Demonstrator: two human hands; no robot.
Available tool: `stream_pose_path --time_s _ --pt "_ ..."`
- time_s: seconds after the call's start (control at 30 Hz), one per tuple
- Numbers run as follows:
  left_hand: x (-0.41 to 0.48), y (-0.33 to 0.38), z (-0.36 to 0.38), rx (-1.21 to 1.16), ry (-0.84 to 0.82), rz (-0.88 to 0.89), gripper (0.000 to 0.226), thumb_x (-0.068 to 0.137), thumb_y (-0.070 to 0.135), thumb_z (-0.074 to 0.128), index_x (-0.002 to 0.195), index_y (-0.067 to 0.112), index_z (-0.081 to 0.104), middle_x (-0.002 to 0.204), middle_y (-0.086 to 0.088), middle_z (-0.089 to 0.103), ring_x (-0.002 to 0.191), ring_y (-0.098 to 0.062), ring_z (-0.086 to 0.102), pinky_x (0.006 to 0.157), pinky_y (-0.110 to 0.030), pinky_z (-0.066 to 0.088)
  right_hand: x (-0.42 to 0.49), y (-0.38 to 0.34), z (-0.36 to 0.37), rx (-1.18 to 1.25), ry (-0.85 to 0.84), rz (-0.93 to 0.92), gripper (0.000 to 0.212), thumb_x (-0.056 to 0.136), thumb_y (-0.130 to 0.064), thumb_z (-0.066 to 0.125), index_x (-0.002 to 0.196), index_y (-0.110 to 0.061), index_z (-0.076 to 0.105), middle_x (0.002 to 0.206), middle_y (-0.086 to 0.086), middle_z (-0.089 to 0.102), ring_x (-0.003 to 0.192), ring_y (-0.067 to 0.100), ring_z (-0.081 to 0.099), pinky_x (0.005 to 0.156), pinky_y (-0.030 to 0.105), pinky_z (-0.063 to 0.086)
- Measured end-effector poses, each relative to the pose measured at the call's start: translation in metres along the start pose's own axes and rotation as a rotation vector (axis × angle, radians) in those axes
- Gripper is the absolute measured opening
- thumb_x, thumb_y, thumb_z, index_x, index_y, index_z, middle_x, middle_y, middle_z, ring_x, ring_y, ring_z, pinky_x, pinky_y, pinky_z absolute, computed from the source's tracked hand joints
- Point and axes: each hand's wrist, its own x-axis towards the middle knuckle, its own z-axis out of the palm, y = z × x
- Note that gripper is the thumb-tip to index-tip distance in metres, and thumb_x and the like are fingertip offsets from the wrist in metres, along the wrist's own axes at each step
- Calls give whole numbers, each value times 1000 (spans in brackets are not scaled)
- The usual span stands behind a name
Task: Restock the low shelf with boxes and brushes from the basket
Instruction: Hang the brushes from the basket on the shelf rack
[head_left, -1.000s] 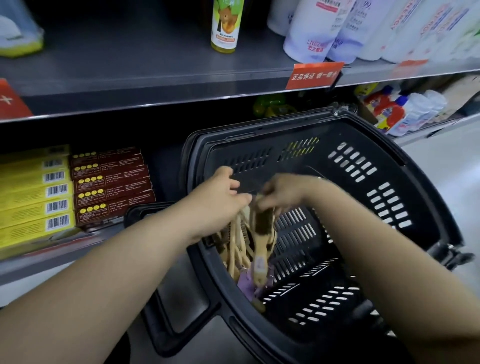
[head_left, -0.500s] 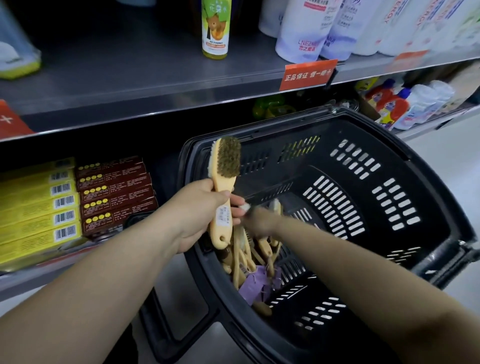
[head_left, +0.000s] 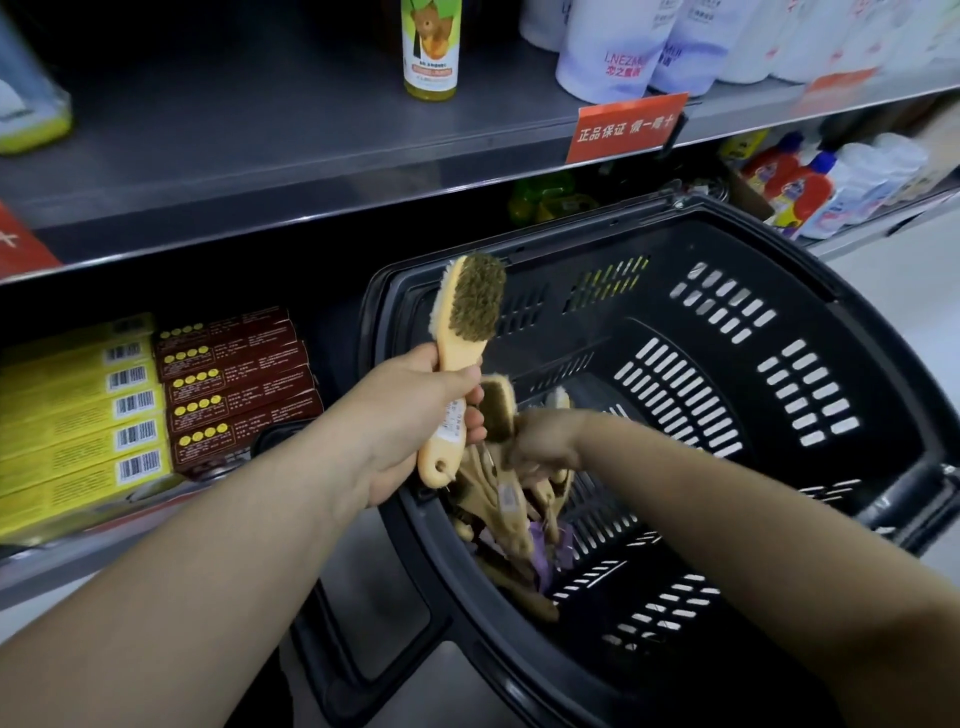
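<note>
Brush (head_left: 467, 312) upright in left hand (head_left: 410, 431), fingers curled round its handle, over black basket (head_left: 857, 332) rim. Right hand (head_left: 540, 441) blurred among piled brushes (head_left: 504, 499); grip impossible to tell. Grey metal shelving; yellow boxes (head_left: 67, 415) beside brown boxes (head_left: 234, 384) on low shelf (head_left: 52, 569). Red tag (head_left: 626, 127): 正品保证. White pouch (head_left: 613, 47): LNEZ.

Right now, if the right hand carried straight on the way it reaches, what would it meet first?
Most likely the pile of brushes against the basket wall; the right hand looks at or on it, though blur hides contact. The left hand with its held brush sits above that line.
</note>
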Motion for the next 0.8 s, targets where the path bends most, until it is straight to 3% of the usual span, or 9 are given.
stream_pose_path --time_s 0.17,0.27,0.37,0.47,0.5,0.57,0.63,0.73,0.8 --pt "3 2 6 -136 33 32 20 97 6 46 109 8 60 73 -2 56 60 -10 56 56 -21 54 -60 -25 -32 499 -36 -274 17 88 8 46 88 -7 55 76 7 61 70 16 63 70 28 55" --pt "8 -1 11 -89 101 87 22 98 8 44 116 9 56 86 -5 61 75 -15 61 71 -28 54 -77 -35 -32 713 -58 -374 12 92 -8 47 83 -7 55 68 5 58 60 15 61 68 31 55" --pt "10 -5 16 -69 100 83 27 100 12 42 125 14 52 106 -11 65 92 -24 65 80 -37 54 -81 -43 -19 706 -148 -438 22 95 -26 48 82 -13 61 76 4 61 67 16 60 68 29 51" --pt "14 -6 18 -80 95 106 34 101 15 39 134 19 46 117 -10 64 104 -25 63 92 -44 51 -77 -45 -6 527 -135 -561 15 96 -17 48 100 -17 62 95 4 64 88 18 59 91 35 47" --pt "16 -5 17 -81 100 121 36 101 15 37 137 21 44 121 -8 62 107 -24 62 96 -44 48 -77 -44 -4 498 -120 -594 14 95 -13 50 100 -17 62 92 2 64 87 17 57 88 31 46" --pt "18 -4 16 -65 83 146 37 102 15 36 137 22 44 124 -6 61 110 -22 61 100 -42 46 -81 -44 -6 488 -90 -631 13 92 -10 53 91 -17 63 75 -4 62 68 10 50 65 16 45" --pt "19 -3 16 -53 36 157 35 101 16 37 134 23 48 120 -7 64 105 -21 64 97 -40 49 -83 -42 -13 488 -49 -661 12 90 -8 56 85 -16 63 64 -7 59 55 3 44 50 11 40" --pt "15 -3 15 -57 -83 143 31 98 20 45 128 23 52 101 -9 72 83 -21 71 74 -35 59 -83 -41 -19 463 1 -703 9 90 -8 56 83 -11 61 61 -7 59 51 1 47 49 11 43" --pt "14 -2 12 -15 -143 127 38 88 17 57 125 23 52 98 -10 72 80 -25 72 67 -36 59 -82 -43 -22 474 -23 -714 11 92 -8 52 84 -9 60 66 -2 61 55 4 52 53 12 48"
